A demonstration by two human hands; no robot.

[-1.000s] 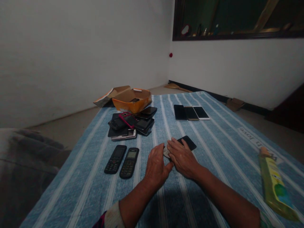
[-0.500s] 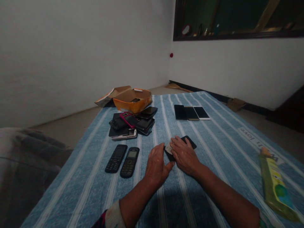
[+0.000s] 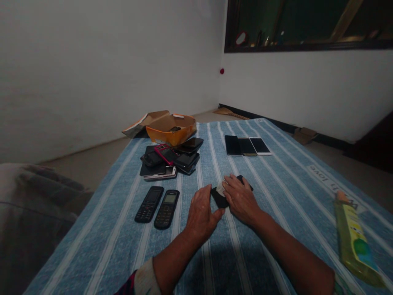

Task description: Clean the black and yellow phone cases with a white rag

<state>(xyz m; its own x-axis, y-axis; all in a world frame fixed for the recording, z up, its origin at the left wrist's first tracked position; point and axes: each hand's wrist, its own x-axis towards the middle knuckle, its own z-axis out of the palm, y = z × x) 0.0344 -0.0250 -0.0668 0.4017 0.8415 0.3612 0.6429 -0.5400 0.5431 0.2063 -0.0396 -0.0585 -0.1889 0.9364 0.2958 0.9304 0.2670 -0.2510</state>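
"So what are the hands up to, exactly?"

"Left hand (image 3: 199, 215) has its thumb and fingers around the near-left end of a dark phone (image 3: 218, 199). Right hand (image 3: 241, 200) is palm-down over the middle of it, fingers on a pale wad (image 3: 220, 189). Can't tell if the wad is pinched or just pressed, since the hand covers most of it. Hands are close but not touching."

"OK, and where's the phone?"

"Flat on the blue striped cloth (image 3: 107, 229), out in front of the person, with its far corner poking out past the right hand."

"Anything else around?"

"Loads lol. Two keypad phones side by side (image 3: 166, 209) left of the left hand. Past those, a messy pile of phones (image 3: 172, 159), one with a pink frame, right in front of an open orange box (image 3: 167, 135). Over on the far right side, three phones in a row (image 3: 247, 146), the end one white-edged. Plus a yellow-green bottle (image 3: 356, 241) lying near the right edge."
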